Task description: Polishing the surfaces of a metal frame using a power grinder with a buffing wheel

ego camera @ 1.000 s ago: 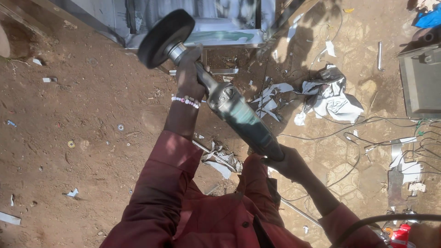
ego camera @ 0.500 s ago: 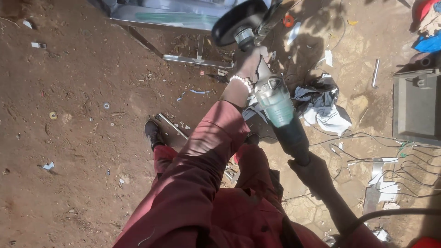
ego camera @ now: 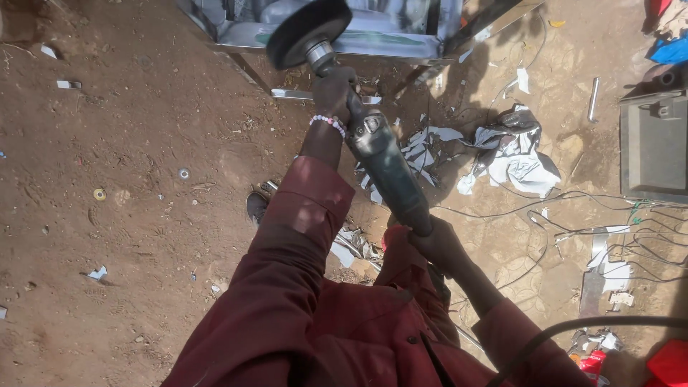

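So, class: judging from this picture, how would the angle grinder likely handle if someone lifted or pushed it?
The angle grinder probably feels heavy for its size: the left hand grips near the head and the right hand the tail. Its long body looks rigid, so it should not flex. The round black disc at one end likely makes it front-heavy and apt to tip forward.

The person wears a dark red shirt with long sleeves. The cloth is loose and has many folds. Small dark buttons run down the front of the shirt, below the collar. The left sleeve ends in a wide cuff near the wrist. Just past that cuff, on the left wrist, sits a bracelet of small pink and white beads. The right sleeve is the same dark red. One dark shoe shows beside the left sleeve.
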